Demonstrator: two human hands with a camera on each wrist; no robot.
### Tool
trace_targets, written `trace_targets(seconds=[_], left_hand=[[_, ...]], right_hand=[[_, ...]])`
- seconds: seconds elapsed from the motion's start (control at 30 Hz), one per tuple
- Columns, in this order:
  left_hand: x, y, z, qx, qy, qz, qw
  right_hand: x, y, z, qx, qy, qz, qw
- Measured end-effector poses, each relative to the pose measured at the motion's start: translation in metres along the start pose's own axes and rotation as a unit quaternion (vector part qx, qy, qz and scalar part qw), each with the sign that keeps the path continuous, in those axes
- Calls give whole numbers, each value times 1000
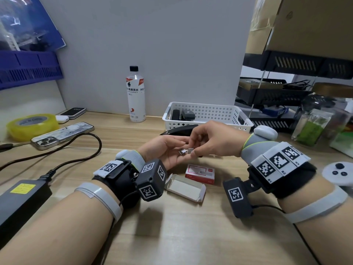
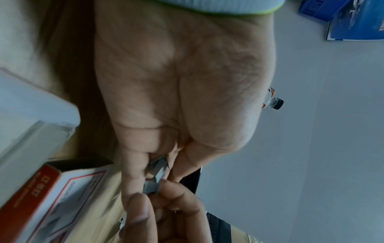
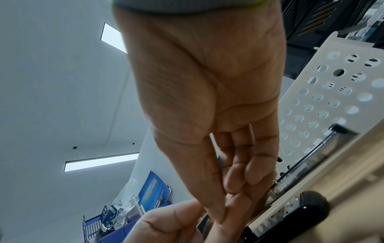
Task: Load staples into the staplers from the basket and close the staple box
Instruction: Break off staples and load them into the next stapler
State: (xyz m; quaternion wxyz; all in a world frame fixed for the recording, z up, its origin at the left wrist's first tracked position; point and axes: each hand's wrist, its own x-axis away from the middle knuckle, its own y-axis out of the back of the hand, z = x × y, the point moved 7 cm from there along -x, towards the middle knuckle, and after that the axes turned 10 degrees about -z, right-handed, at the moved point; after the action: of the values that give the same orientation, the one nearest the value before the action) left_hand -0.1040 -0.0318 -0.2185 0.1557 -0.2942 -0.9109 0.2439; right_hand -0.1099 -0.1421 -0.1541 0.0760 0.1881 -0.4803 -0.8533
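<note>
- Our left hand (image 1: 166,150) lies palm up over the worktop (image 1: 172,226), fingers loosely extended, cradling short staple strips (image 1: 183,151) on the palm; it carries them rather than pinching them.
- Our right hand (image 1: 208,139) comes in from the right, thumb and forefinger pressed together on one strip (image 1: 191,150), the other fingers curled behind.
- The left wrist view shows the same: strip (image 2: 152,185) caught between the right fingertips (image 2: 176,189) just off the left palm.
- Taking the basket (image 1: 207,111) as landmark: the hands meet just in front of its near wall, and an open black stapler (image 1: 179,131) lies on the worktop between that wall and the hands, mostly hidden by them.
- In the right wrist view the stapler (image 3: 290,210) shows its bare channel running alongside the basket wall, so its long axis lies parallel to that wall.
- Two more staplers (image 1: 182,114) rest inside the basket, at its left end.
- The red box sleeve (image 1: 199,173) and the white tray (image 1: 186,188) sit apart from each other on the worktop, nearer us than the hands; the box is not yet closed.
- What the next move turns on, we judge: the channel lies just beyond and below the pinched strip, closest to the right hand, so the strip must be turned lengthwise along the channel before dropping in.
</note>
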Motion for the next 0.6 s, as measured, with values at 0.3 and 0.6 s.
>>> trace_targets(seconds=[0.3, 0.6], left_hand=[[3, 7, 0, -9, -6, -68, 998], [2, 17, 0, -37, -3, -118, 992]], right_hand=[[0, 12, 1, -61, 11, -70, 996], [4, 11, 3, -62, 7, -33, 997]])
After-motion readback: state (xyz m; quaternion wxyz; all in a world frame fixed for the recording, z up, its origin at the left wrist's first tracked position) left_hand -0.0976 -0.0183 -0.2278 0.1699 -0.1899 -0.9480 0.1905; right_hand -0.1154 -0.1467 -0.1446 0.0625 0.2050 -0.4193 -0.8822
